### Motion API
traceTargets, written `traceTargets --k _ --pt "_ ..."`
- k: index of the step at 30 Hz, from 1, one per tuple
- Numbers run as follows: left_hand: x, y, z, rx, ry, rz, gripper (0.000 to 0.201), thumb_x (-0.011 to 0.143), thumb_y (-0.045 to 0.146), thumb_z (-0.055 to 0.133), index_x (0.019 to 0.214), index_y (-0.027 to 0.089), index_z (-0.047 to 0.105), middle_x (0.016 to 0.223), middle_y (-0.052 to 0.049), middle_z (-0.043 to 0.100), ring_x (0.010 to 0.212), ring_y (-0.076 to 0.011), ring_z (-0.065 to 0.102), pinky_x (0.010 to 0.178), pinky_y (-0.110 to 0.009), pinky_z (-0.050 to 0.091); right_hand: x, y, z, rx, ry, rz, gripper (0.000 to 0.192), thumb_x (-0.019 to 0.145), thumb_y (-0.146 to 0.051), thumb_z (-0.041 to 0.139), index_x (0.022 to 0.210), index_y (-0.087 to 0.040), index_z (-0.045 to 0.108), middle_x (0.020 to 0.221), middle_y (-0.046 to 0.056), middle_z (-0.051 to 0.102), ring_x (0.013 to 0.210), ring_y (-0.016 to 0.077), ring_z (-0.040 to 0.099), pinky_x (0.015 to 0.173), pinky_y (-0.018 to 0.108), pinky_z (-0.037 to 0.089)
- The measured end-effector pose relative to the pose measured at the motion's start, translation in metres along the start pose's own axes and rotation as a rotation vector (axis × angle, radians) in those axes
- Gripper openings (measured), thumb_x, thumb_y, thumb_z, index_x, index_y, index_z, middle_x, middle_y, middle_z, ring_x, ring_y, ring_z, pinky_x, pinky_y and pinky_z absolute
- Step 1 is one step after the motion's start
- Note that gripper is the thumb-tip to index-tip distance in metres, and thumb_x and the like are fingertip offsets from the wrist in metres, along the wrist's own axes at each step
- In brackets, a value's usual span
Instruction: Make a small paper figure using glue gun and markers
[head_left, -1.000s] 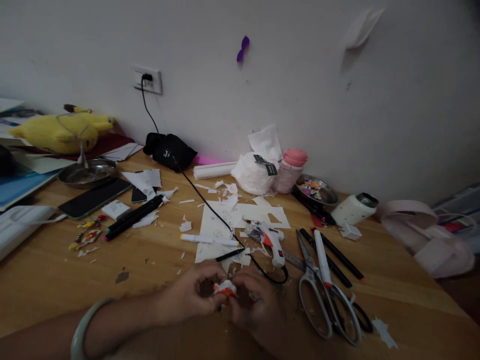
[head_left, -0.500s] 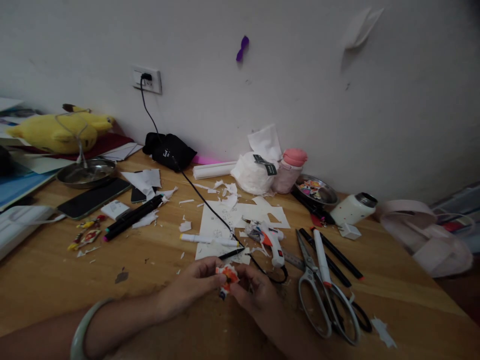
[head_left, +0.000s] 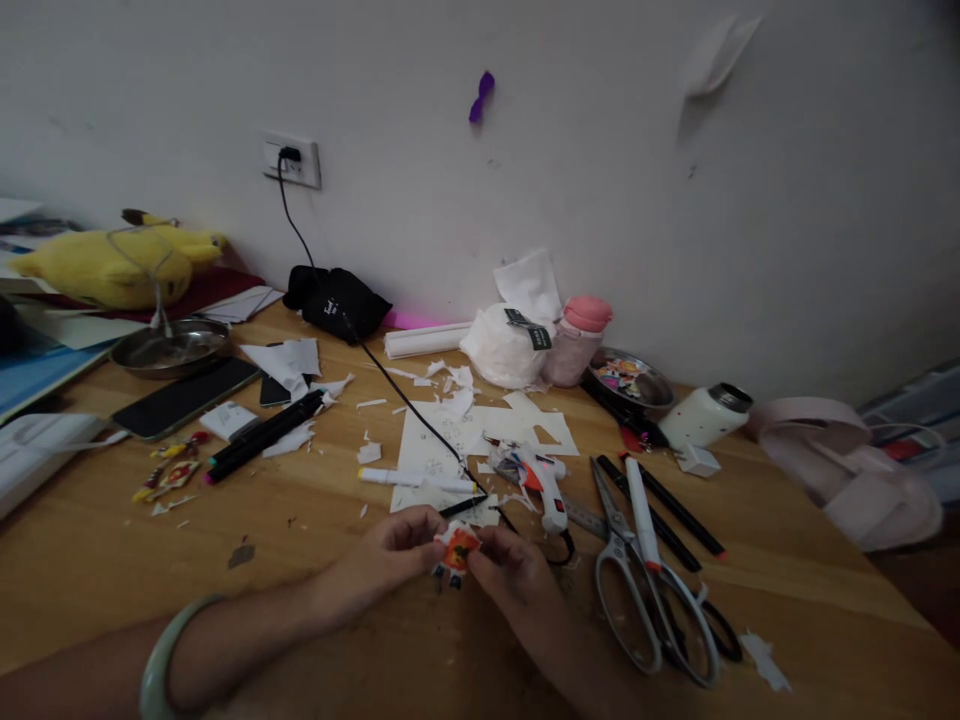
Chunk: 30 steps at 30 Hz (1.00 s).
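Observation:
Between my two hands is a small orange-and-white paper cutout (head_left: 456, 549) with dark bits at its lower edge, held above the near part of the table. My left hand (head_left: 401, 550) pinches its left side between thumb and fingers. On its right side, my right hand (head_left: 517, 580) grips it the same way. Just beyond the hands lie a black pen (head_left: 463, 505), a white marker (head_left: 417, 481) and a drawn-on paper sheet (head_left: 420, 440). A white glue gun (head_left: 553, 505) rests past my right hand, with large grey-handled scissors (head_left: 619, 560) to its right.
White paper scraps (head_left: 457, 385) litter the wooden table (head_left: 300, 560). A black cable (head_left: 397, 388) runs from the wall socket (head_left: 291, 161) across the sheet. Farther back stand a white tissue roll (head_left: 504, 350), a pink-lidded bottle (head_left: 577, 345) and a metal dish (head_left: 652, 385). Phones (head_left: 186, 398) lie left.
The paper cutout has turned in my fingers, so more of its orange face and two dark bits at the bottom show. Both hands keep hold and have barely moved.

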<state>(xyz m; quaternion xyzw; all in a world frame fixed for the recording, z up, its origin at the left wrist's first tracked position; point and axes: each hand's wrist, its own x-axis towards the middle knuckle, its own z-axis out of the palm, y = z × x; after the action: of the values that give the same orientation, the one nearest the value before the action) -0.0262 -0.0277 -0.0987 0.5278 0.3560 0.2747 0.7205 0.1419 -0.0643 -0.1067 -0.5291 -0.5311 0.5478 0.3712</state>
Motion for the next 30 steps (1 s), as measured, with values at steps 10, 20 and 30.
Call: traceTargets --k 10,20,30 --pt "-0.005 0.003 0.0 -0.057 -0.053 -0.081 0.026 0.069 0.041 0.06 0.075 0.016 0.055 0.071 0.003 0.054 0.065 -0.0109 0.045 0.063 -0.023 0.032 -0.004 -0.009 -0.001 0.062 -0.01 0.018 0.029 0.073 -0.044 0.051 0.073 -0.016 0.057 0.075 0.003 0.059 0.076 0.0163 0.053 0.071 0.026 0.04" --pt "-0.006 -0.002 0.001 -0.22 -0.066 -0.129 0.025 0.068 0.038 0.063 0.076 0.015 0.058 0.074 0.002 0.058 0.066 -0.0105 0.048 0.065 -0.023 0.033 -0.009 -0.013 0.003 0.136 0.052 0.037 0.027 0.069 -0.045 0.056 0.071 -0.019 0.063 0.074 0.002 0.062 0.072 0.0157 0.055 0.068 0.025 0.043" --pt "-0.002 -0.005 -0.001 -0.138 0.022 -0.082 0.027 0.07 0.041 0.06 0.072 0.015 0.055 0.066 0.003 0.053 0.062 -0.0106 0.045 0.061 -0.023 0.032 -0.003 -0.002 0.001 0.183 0.077 0.099 0.032 0.068 -0.046 0.059 0.079 -0.016 0.06 0.079 0.003 0.061 0.076 0.0147 0.054 0.073 0.025 0.04"
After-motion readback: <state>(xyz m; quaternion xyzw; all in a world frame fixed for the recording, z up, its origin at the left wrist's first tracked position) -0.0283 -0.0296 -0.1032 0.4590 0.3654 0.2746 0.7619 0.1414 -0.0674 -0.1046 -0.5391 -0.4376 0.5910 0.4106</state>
